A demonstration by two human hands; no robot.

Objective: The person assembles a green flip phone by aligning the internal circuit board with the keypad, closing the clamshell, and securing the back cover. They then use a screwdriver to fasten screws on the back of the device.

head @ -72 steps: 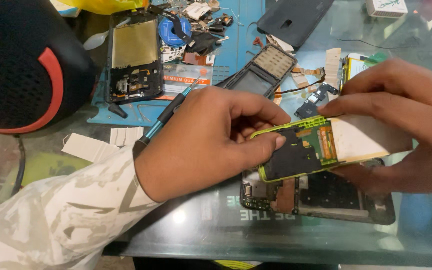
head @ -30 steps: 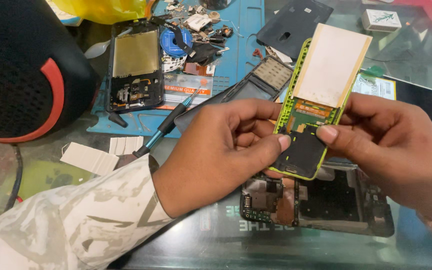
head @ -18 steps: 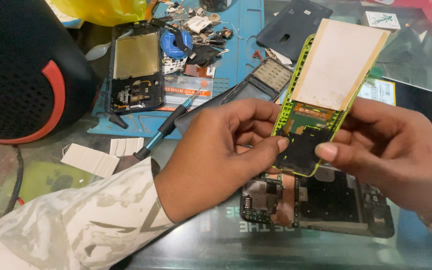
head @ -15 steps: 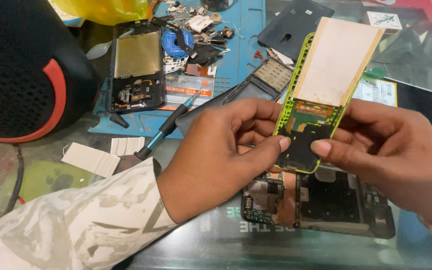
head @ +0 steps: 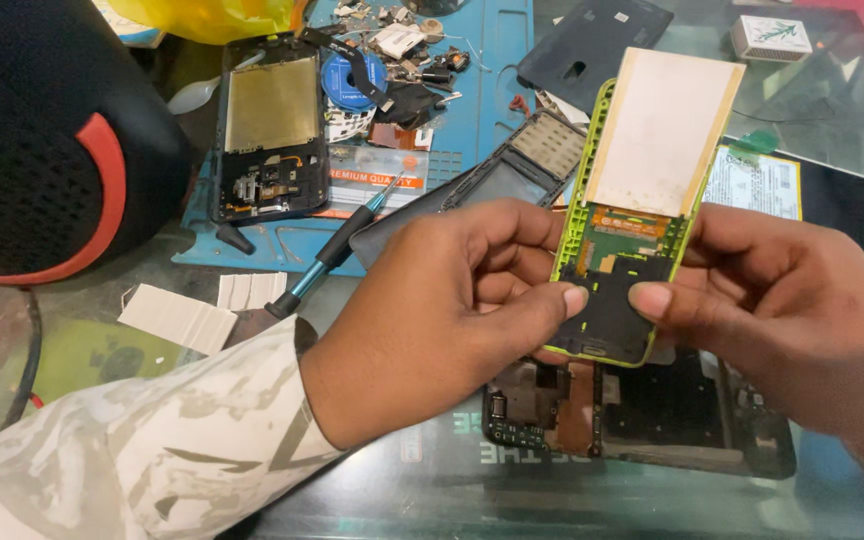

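Carefully now: the left hand point(head: 432, 310) and right hand point(head: 792, 320) both pinch the lime-green phone frame point(head: 617, 265), thumbs pressed on its dark lower panel, lifted above the opened phone body point(head: 642, 415) at six o'clock. To my eye, even thumb pressure and support along both side rails matter, since the pale sheet point(head: 662, 130) at twelve o'clock looks easily flexed.

I see a lime-green phone frame point(head: 620, 262) with a cream back panel and a black lower part. My sleeve point(head: 122, 450) is pale camouflage. The mat point(head: 497, 70) is blue, the speaker point(head: 47, 140) black with a red ring, the screwdriver point(head: 337, 250) teal-handled.
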